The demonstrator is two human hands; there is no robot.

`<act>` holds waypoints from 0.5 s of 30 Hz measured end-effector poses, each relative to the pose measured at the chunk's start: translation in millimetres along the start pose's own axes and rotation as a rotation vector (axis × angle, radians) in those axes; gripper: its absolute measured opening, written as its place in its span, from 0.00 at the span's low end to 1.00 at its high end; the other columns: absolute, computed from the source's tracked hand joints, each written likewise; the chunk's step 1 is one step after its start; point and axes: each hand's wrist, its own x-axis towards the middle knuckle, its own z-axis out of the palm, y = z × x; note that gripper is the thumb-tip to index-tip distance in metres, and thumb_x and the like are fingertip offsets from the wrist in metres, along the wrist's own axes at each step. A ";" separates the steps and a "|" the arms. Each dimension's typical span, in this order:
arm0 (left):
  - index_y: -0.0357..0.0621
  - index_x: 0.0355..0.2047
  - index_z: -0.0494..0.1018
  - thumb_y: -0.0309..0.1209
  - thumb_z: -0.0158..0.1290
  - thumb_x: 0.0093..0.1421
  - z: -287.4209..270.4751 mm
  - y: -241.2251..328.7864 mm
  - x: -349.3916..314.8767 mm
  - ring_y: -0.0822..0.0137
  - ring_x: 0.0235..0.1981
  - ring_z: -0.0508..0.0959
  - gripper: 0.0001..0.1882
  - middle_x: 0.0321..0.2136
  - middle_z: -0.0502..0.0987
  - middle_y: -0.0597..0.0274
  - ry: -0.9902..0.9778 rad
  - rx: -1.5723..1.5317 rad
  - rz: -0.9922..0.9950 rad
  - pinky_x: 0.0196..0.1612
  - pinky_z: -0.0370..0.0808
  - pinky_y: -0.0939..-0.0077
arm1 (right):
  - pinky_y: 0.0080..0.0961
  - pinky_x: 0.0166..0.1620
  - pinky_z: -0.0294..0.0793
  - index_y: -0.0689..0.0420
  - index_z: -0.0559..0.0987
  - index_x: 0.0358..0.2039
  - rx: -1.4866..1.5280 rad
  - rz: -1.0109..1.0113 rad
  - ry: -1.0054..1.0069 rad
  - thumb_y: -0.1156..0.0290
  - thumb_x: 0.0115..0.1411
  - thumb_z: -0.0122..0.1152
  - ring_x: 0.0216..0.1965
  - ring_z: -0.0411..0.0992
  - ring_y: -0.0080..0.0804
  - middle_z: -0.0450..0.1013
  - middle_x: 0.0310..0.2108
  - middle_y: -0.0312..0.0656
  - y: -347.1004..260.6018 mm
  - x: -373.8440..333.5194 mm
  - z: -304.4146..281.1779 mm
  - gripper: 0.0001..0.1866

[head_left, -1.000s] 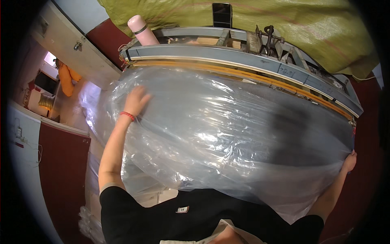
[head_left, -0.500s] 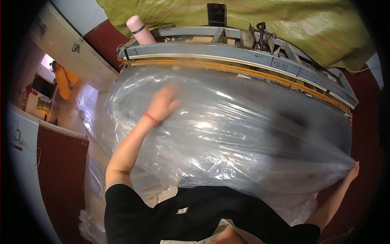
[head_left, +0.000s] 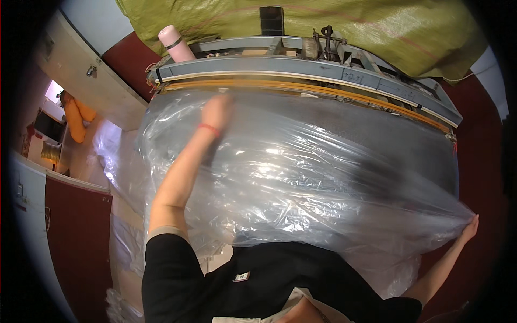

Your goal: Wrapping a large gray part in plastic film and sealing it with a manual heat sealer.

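A wide sheet of clear plastic film [head_left: 258,177] lies wrinkled over a dark flat bed in front of me and hangs down toward my body. Its right corner is pinched in my right hand [head_left: 472,227], and taut folds fan out from there. My left hand [head_left: 217,112], with a red bracelet at the wrist, is over the film's far left part. Motion smears its fingers, so their pose is unclear, and I cannot tell whether it touches the film.
Behind the bed runs a grey metal frame [head_left: 226,65] with orange strips [head_left: 258,84]. A pink flask [head_left: 176,44], a dark phone [head_left: 271,20] and a metal clamp [head_left: 326,43] are along the back. Green woven sheeting [head_left: 366,27] hangs behind. At left is a door [head_left: 89,64].
My left hand has moved farther away, toward the orange strips. The right hand keeps hold of the film's corner. The whole view has shifted slightly.
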 end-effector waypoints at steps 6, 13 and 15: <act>0.36 0.28 0.71 0.29 0.44 0.50 -17.8 17.7 22.8 0.50 0.33 0.71 0.10 0.29 0.71 0.44 -0.060 0.232 0.074 0.34 0.69 0.61 | 0.22 0.46 0.64 0.60 0.72 0.45 -0.163 0.004 0.021 0.53 0.56 0.49 0.43 0.67 0.28 0.71 0.42 0.42 34.9 66.4 28.1 0.25; 0.38 0.20 0.63 0.30 0.42 0.54 1.2 -92.9 38.6 0.69 0.21 0.64 0.10 0.19 0.66 0.63 0.397 -0.434 -0.373 0.25 0.63 0.73 | 0.31 0.44 0.66 0.53 0.76 0.37 -0.597 -0.341 0.110 0.57 0.56 0.44 0.40 0.70 0.40 0.72 0.37 0.45 -66.9 12.6 220.4 0.18; 0.41 0.18 0.63 0.33 0.42 0.55 16.4 -157.6 29.0 0.75 0.18 0.60 0.11 0.14 0.61 0.69 0.485 -0.409 -0.488 0.22 0.61 0.78 | 0.30 0.44 0.66 0.54 0.78 0.34 -0.361 -0.431 0.050 0.55 0.56 0.45 0.39 0.70 0.38 0.73 0.35 0.43 -53.1 1.3 281.7 0.18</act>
